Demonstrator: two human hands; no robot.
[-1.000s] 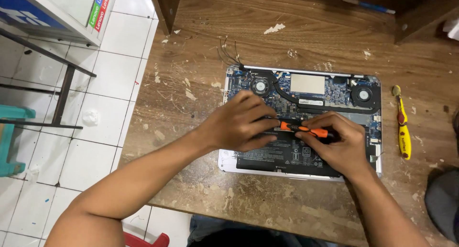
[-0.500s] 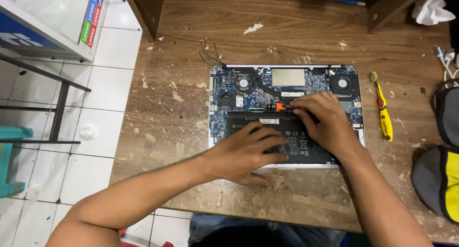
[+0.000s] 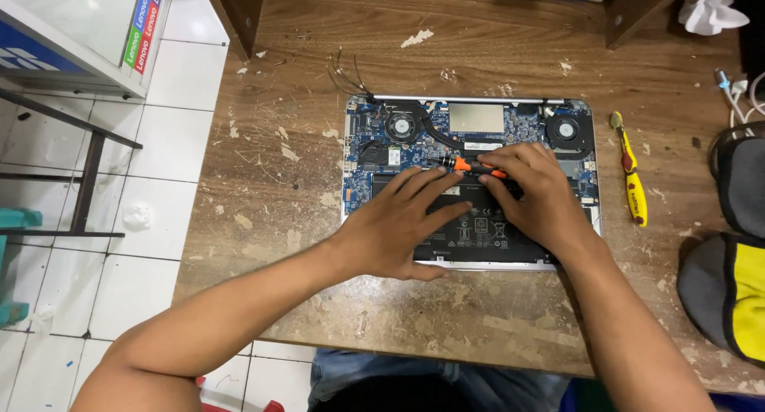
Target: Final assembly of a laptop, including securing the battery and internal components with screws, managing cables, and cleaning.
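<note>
Orange-handled screwdriver (image 3: 472, 166) lies crosswise in the gripping right hand (image 3: 535, 195), tip toward the open left hand (image 3: 398, 225) flat on the laptop (image 3: 366, 153).

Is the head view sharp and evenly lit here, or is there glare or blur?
Head view: sharp, no motion blur on the left hand or right hand; lighting even, with soft shadows under the hands on the open laptop; no strong glare; slight wide-angle bending at the edges.

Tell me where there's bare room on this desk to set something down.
Bare wood lies left of the open laptop, out to the table edge, and behind it. The right is crowded: yellow screwdriver, bags, cables. Both hands cover the laptop.
</note>
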